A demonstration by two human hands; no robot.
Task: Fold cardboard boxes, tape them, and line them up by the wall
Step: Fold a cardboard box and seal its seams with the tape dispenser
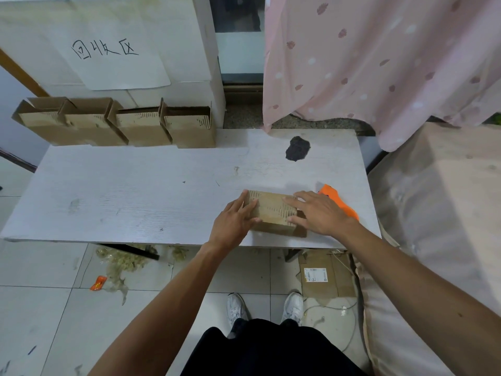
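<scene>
A: Four cardboard boxes point(116, 126) stand side by side at the far left of the table point(135, 194), against the wall point(40, 36), with flaps standing up. Why there?

B: I'd judge that's the finished row, since the task wants them lined up by the wall.

A: And the fifth box?

B: The fifth box point(273, 210) lies towards the near right of the table under both hands, its upper face flat.

A: How are the hands set?

B: They're apart, one at each end. The left hand point(233, 221) lies with straight fingers over the box's left end. The right hand point(320, 213) is spread flat on the right end, fingers pointing left. Neither curls round anything. They press down, probably to hold the flaps shut for taping.

A: The arms?

B: Both reach forward from the near side, and the forearms converge on the box.

A: And the tape?

B: An orange tool point(341, 204) lies just right of the box, partly hidden by the right hand. It's likely the dispenser, kept within that hand's reach. I can't see any tape on this box.
</scene>
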